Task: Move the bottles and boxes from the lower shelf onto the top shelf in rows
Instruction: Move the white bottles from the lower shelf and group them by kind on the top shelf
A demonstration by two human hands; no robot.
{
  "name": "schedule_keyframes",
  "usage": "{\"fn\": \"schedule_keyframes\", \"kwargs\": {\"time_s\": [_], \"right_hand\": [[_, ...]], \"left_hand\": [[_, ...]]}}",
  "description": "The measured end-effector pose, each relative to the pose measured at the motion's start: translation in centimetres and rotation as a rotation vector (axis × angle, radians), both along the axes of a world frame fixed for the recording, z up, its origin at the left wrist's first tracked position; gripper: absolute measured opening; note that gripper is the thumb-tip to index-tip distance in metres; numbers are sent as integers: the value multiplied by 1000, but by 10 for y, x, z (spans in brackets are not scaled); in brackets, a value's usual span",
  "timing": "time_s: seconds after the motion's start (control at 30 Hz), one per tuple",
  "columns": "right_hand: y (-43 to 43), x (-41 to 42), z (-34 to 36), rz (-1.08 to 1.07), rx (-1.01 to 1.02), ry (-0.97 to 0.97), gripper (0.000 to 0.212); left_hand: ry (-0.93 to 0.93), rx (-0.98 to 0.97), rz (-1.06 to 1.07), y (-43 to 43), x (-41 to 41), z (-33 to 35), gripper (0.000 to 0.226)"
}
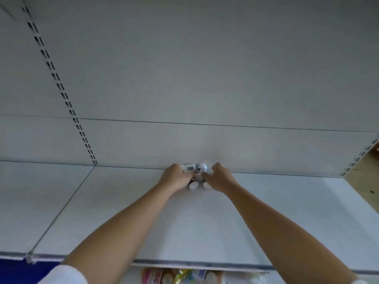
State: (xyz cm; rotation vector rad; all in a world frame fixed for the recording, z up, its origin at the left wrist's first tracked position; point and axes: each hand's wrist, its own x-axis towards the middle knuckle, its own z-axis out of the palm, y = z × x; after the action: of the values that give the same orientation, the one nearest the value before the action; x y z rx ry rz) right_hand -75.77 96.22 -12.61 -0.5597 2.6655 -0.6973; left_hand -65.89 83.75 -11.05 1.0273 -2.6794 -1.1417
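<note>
Fingers of the left hand (174,177) curl round the left side of a small cluster of white-capped bottles (195,176), and the right hand (220,178) grips the cluster's right side between thumb and curled fingers. The bottles sit between both hands, far back on the top shelf (114,212), close against its back panel (205,78). Packaged goods (164,275) show below the shelf's front edge

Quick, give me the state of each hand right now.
Left hand: closed, holding small white bottles at the back of the top shelf.
Right hand: closed, holding the same cluster of bottles.
</note>
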Motion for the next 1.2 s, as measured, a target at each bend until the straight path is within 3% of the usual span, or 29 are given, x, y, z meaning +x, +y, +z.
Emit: {"fn": "schedule_keyframes", "kwargs": {"time_s": [0.1,0.2,0.27,0.37,0.47,0.63,0.9,1.07,1.2], "right_hand": [[-3,-6,-11,44,60,47,43],[10,-4,-6,30,6,-80,23],[22,4,5,-12,-150,-201,22],[43,29,42,-59,-385,-324,21],[70,70,100,-113,-686,-518,14],[131,148,207,-145,-1049,-619,15],[244,189,348,-33,-1169,-348,16],[307,145,408,73,-1115,-14,17],[354,79,439,147,-1008,142,12]], "left_hand": [[12,112,20,4,-20,-18,33],[5,282,37,0,-20,-30,49],[22,388,36,9,-5,-10,52],[89,457,28,24,26,35,23],[192,416,-61,44,62,95,8],[325,457,-189,98,125,202,16],[448,449,-536,188,171,324,21],[641,370,-603,235,143,384,14],[714,210,-615,272,96,429,26]]}}
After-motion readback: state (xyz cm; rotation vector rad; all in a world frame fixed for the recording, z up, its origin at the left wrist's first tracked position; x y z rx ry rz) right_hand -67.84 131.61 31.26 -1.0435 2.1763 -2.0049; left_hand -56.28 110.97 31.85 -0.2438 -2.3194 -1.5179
